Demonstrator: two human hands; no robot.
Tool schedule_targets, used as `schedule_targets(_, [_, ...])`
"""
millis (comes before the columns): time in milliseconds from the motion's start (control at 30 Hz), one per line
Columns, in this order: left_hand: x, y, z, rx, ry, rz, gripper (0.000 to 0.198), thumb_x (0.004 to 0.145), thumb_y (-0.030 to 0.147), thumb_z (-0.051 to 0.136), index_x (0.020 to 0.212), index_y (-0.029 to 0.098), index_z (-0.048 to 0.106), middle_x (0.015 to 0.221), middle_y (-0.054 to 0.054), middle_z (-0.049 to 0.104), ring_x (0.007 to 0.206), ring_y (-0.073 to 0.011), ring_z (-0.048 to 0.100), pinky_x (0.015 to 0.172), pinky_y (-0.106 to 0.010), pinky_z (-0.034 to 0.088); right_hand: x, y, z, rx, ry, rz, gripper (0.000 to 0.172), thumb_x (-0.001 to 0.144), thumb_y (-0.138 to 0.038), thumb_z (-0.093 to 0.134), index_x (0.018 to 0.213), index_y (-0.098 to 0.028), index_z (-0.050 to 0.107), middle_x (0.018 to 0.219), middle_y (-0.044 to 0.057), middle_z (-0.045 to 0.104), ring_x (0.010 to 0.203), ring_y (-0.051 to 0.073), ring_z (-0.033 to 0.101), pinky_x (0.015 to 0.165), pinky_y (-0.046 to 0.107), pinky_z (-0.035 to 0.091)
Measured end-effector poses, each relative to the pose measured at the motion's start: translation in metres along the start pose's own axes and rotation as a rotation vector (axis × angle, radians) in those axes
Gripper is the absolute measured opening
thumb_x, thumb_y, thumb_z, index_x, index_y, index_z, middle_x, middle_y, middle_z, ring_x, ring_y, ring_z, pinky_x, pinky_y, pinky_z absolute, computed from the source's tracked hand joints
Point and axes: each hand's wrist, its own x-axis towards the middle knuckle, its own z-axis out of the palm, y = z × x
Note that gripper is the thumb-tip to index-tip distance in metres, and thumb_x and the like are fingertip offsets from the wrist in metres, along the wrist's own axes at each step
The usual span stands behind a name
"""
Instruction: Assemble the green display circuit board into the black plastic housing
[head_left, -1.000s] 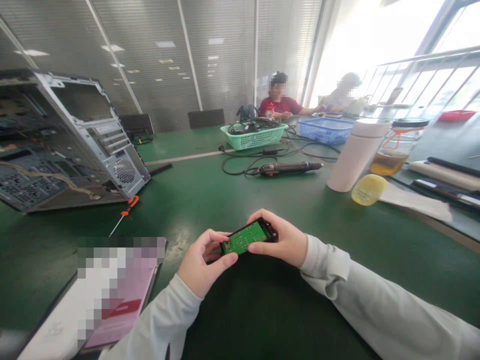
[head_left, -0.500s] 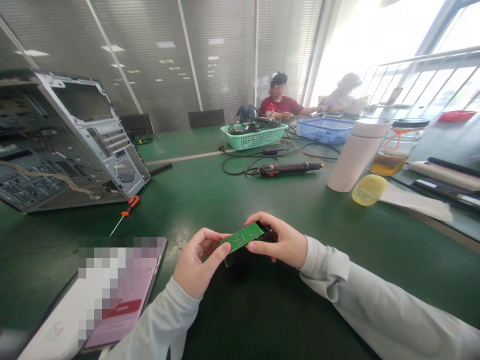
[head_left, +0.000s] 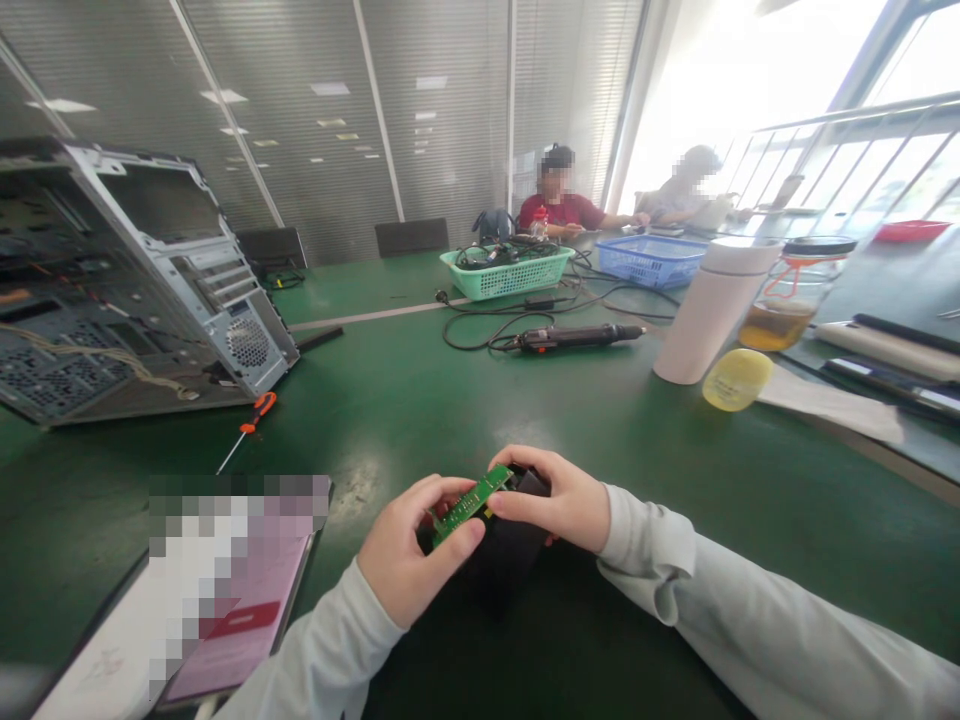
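Note:
Between my hands is a green circuit board, narrow and slanting up to the right, with a dark boxy part beneath it. My left hand grips the board's lower left end, thumb on the near side and fingers behind. My right hand is closed round the upper right end of the board and the dark part, its thumb against the near edge. Both are held over the green table. Shadow hides the underside of the dark part.
An opened computer case stands at left, an orange-handled screwdriver beside it. A phone lies at near left. Ahead are an electric screwdriver, a green basket of cables and a blue basket. A white tumbler stands right.
The circuit board has been turned more on edge and tilted steeper, so the dark part under it now shows. Both hands have moved slightly nearer me with it.

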Motion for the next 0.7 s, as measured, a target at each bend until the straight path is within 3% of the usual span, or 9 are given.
schedule_targets(200, [0.007,-0.002,-0.004,-0.083,0.085,-0.14,0.027,0.076,0.036,0.052,0.083,0.018,0.072,0.078,-0.004,0.071,0.077,-0.0229,0.063,0.07,-0.029,0.047,-0.001,0.004,0.0,-0.038,-0.002,0.082,0.05,0.078,-0.049,0.064,0.114,-0.017,0.05,0.081,0.002,0.053,0.05,0.007,0.048,0.034,0.012,0.043])
schedule_targets(300, [0.011,-0.013,-0.007,-0.228,0.234,-0.249,0.027,0.073,0.039,0.055,0.074,0.018,0.071,0.073,-0.003,0.072,0.079,-0.0243,0.064,0.072,-0.03,0.048,0.0,0.005,-0.001,-0.017,0.036,0.093,0.056,0.077,-0.049,0.066,0.12,-0.018,0.047,0.078,0.001,0.053,0.048,0.008,0.05,0.034,0.012,0.043])
schedule_targets(400, [0.013,-0.027,-0.009,-0.416,0.423,-0.35,0.023,0.068,0.038,0.061,0.073,0.018,0.07,0.076,-0.003,0.072,0.082,-0.0241,0.064,0.071,-0.03,0.049,0.004,0.005,-0.002,0.023,0.133,0.167,0.045,0.078,-0.042,0.068,0.112,-0.017,0.053,0.067,-0.001,0.051,0.042,0.007,0.048,0.03,0.011,0.04])
schedule_targets(533, [0.014,-0.033,-0.009,-0.623,0.351,-0.448,0.034,0.071,0.04,0.056,0.083,0.011,0.069,0.064,-0.005,0.07,0.057,-0.019,0.063,0.053,-0.028,0.048,0.011,0.003,-0.005,0.101,0.274,0.252,0.025,0.082,-0.032,0.068,0.091,-0.01,0.059,0.059,-0.001,0.052,0.033,0.008,0.045,0.025,0.011,0.035])
schedule_targets(633, [0.015,-0.028,-0.01,-0.796,0.248,-0.479,0.038,0.073,0.035,0.049,0.088,0.006,0.069,0.06,-0.006,0.069,0.046,-0.0154,0.059,0.046,-0.025,0.044,0.015,0.003,-0.009,0.174,0.419,0.224,0.024,0.086,-0.026,0.062,0.104,-0.012,0.055,0.07,0.001,0.055,0.041,0.01,0.053,0.028,0.011,0.038])
schedule_targets(700, [0.016,-0.025,-0.012,-0.863,0.201,-0.496,0.036,0.072,0.031,0.048,0.087,0.005,0.069,0.059,-0.007,0.068,0.045,-0.0156,0.058,0.044,-0.025,0.043,0.016,0.004,-0.013,0.247,0.52,0.189,0.033,0.085,-0.022,0.063,0.115,-0.016,0.049,0.087,0.003,0.056,0.055,0.012,0.06,0.034,0.012,0.046])
